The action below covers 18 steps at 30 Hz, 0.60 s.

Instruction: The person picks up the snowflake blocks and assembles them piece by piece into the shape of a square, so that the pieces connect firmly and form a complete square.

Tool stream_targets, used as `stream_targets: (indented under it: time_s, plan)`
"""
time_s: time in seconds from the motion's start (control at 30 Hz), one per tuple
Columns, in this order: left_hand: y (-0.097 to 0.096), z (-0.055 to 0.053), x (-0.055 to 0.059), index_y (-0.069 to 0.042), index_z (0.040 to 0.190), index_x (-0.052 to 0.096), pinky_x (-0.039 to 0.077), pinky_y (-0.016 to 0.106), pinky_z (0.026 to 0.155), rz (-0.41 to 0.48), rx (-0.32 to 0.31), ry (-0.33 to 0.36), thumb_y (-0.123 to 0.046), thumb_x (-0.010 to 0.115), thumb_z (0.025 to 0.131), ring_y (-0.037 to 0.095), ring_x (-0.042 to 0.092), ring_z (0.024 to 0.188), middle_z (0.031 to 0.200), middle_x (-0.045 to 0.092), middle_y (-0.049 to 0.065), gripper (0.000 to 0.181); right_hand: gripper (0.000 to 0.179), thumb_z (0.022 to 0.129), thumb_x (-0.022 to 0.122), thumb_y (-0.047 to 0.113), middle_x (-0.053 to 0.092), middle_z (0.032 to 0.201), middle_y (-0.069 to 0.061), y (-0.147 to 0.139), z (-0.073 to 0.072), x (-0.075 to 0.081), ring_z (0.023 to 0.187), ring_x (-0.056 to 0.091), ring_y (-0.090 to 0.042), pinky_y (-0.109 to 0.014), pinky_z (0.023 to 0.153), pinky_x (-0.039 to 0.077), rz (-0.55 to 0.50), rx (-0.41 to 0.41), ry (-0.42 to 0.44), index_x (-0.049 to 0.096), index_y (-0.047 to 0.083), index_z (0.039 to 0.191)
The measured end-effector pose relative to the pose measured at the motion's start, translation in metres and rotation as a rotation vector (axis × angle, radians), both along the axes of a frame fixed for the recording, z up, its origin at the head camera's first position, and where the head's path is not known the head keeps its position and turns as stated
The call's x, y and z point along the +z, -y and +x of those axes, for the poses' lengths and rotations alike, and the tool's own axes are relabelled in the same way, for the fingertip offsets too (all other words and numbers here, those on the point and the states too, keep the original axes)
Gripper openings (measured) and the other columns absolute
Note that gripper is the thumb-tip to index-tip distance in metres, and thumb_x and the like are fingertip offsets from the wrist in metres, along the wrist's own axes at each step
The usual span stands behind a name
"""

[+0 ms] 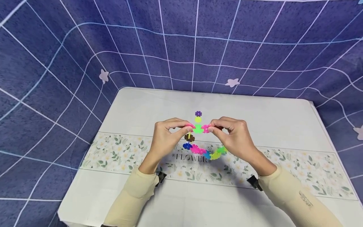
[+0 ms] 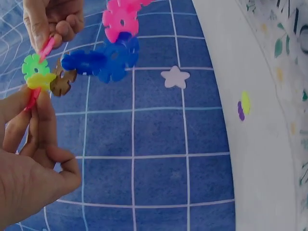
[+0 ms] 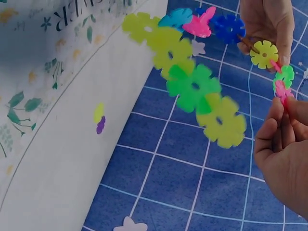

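Both hands are raised over the table around a chain of linked plastic snowflake discs. My left hand [image 1: 167, 135] pinches a pink disc [image 2: 32, 99] between thumb and fingers. Another pink disc [image 1: 206, 129] is pinched by my right hand [image 1: 233, 135]. Green plastic [image 1: 198, 129] spans the gap between these two discs. From the left hand's side the chain hangs down through a yellow disc [image 3: 264, 54], a brown disc [image 1: 189, 137], a blue disc [image 1: 187, 146], pink discs [image 1: 196, 149] and a light-blue disc [image 1: 207, 154]. Its yellow and green end [image 3: 195, 87] dangles below the right hand.
Beyond the hands, a loose yellow disc [image 1: 198, 119] and purple disc [image 1: 198, 113] lie on the white table [image 1: 147, 107]. A floral printed band [image 1: 113, 154] crosses the tabletop. Behind and beside it hangs a blue gridded curtain [image 1: 175, 47] with pale stars.
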<state>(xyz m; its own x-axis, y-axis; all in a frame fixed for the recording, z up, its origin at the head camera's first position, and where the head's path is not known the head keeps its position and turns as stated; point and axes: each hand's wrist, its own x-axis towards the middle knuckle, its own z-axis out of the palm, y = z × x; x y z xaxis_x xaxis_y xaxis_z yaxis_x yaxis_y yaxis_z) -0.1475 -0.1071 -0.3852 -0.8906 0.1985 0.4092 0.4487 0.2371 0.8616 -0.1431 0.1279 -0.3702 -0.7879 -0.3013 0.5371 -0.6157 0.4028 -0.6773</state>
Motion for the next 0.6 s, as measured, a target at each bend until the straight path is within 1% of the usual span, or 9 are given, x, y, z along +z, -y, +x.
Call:
stream_targets:
  time_s: [0.1,0.17,0.27,0.33,0.43,0.5,0.6]
  plan:
    - [0.004,-0.003,0.007,-0.024,0.092,0.077,0.050,0.030,0.079,-0.059,-0.017,0.011,-0.033,0.074,0.085,0.006,0.066,0.082,0.089,0.073,-0.011,0.012,0.005,0.085,0.074,0.015,0.072,0.077,0.004,-0.001,-0.004,0.006,0.057,0.046,-0.007,-0.019,0.051,0.033,0.008,0.022,0.059,0.077,0.016,0.089]
    - [0.005,-0.006,0.015,-0.028,0.095,0.075,0.046,0.031,0.077,-0.112,-0.029,0.004,-0.036,0.074,0.085,0.005,0.064,0.082,0.091,0.071,-0.015,0.013,0.006,0.085,0.074,0.016,0.072,0.078,0.003,-0.003,-0.007,0.011,0.056,0.046,-0.008,-0.019,0.051,0.034,0.016,0.033,0.093,0.077,0.017,0.090]
    - [0.004,-0.010,0.025,-0.031,0.104,0.072,0.043,0.030,0.073,-0.190,-0.046,-0.005,-0.042,0.075,0.082,0.004,0.059,0.086,0.097,0.068,-0.019,0.025,0.007,0.086,0.073,0.018,0.072,0.079,0.004,-0.006,-0.012,0.020,0.057,0.049,-0.010,-0.021,0.051,0.035,0.035,0.047,0.127,0.077,0.020,0.091]
    - [0.003,-0.011,0.029,-0.032,0.110,0.070,0.043,0.029,0.071,-0.249,-0.063,-0.014,-0.045,0.076,0.080,0.005,0.057,0.086,0.100,0.067,-0.019,0.033,0.007,0.086,0.073,0.018,0.072,0.079,0.003,-0.007,-0.013,0.023,0.059,0.050,-0.011,-0.023,0.053,0.037,0.042,0.056,0.147,0.077,0.021,0.091]
    - [0.001,-0.011,0.032,-0.032,0.113,0.070,0.042,0.027,0.066,-0.333,-0.088,-0.012,-0.044,0.077,0.079,0.005,0.054,0.081,0.097,0.067,-0.017,0.037,0.006,0.086,0.073,0.019,0.072,0.079,0.004,-0.006,-0.014,0.024,0.061,0.053,-0.011,-0.023,0.054,0.039,0.046,0.069,0.195,0.076,0.023,0.090]
    - [0.001,-0.011,0.032,-0.030,0.113,0.071,0.042,0.027,0.064,-0.365,-0.100,0.002,-0.042,0.077,0.080,0.005,0.054,0.077,0.094,0.067,-0.015,0.035,0.006,0.086,0.073,0.020,0.073,0.080,0.003,-0.006,-0.014,0.023,0.063,0.055,-0.010,-0.023,0.054,0.041,0.040,0.081,0.232,0.076,0.023,0.090]
    - [0.006,-0.009,0.031,-0.031,0.112,0.071,0.040,0.027,0.062,-0.377,-0.086,0.046,-0.041,0.077,0.081,0.007,0.051,0.073,0.092,0.066,-0.016,0.033,0.008,0.086,0.074,0.020,0.073,0.085,0.003,-0.007,-0.016,0.021,0.069,0.060,-0.010,-0.021,0.058,0.046,0.017,0.115,0.279,0.076,0.020,0.093]
